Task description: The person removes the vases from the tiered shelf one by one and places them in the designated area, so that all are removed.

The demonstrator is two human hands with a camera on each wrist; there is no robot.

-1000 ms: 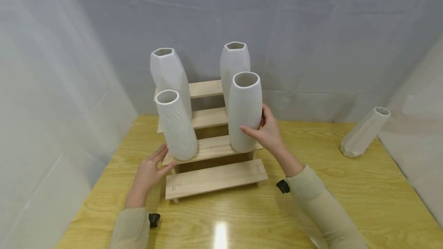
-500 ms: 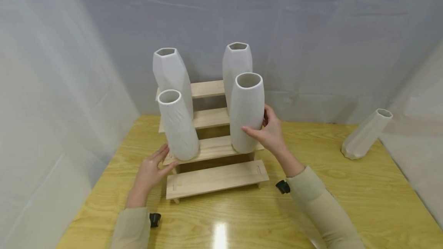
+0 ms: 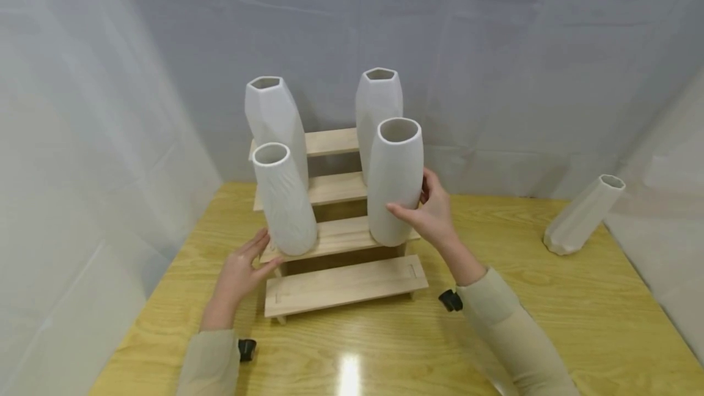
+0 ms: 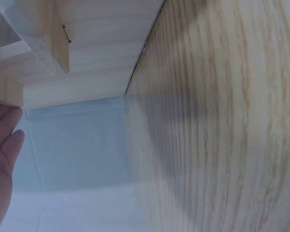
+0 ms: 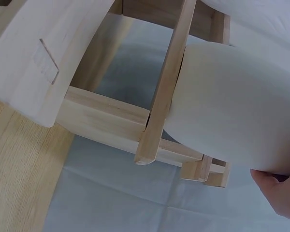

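Note:
A tall smooth white vase (image 3: pixel 395 182) stands upright on the right end of the second step of a wooden tiered shelf (image 3: pixel 343 286). My right hand (image 3: pixel 431 212) grips its lower right side, thumb across the front, other fingers mostly hidden behind. At the same step's left end stands a shorter white vase (image 3: pixel 286 206) with a leaf-like relief. My left hand (image 3: pixel 239 271) touches the shelf's corner beside that vase's base, thumb and fingers spread. In the left wrist view its fingertips (image 4: pixel 12 142) meet the wooden board's end.
Two faceted white vases, one at left (image 3: pixel 275 115) and one at right (image 3: pixel 379 99), stand behind on higher steps. A ribbed white vase (image 3: pixel 583 216) is on the table (image 3: pixel 550 316) at far right, appearing slanted. Pale cloth (image 3: pixel 495 78) hangs around the table.
The head view has shifted slightly, so shelf and vases appear a little further right. Both hands keep their places, the right one still holding the smooth vase.

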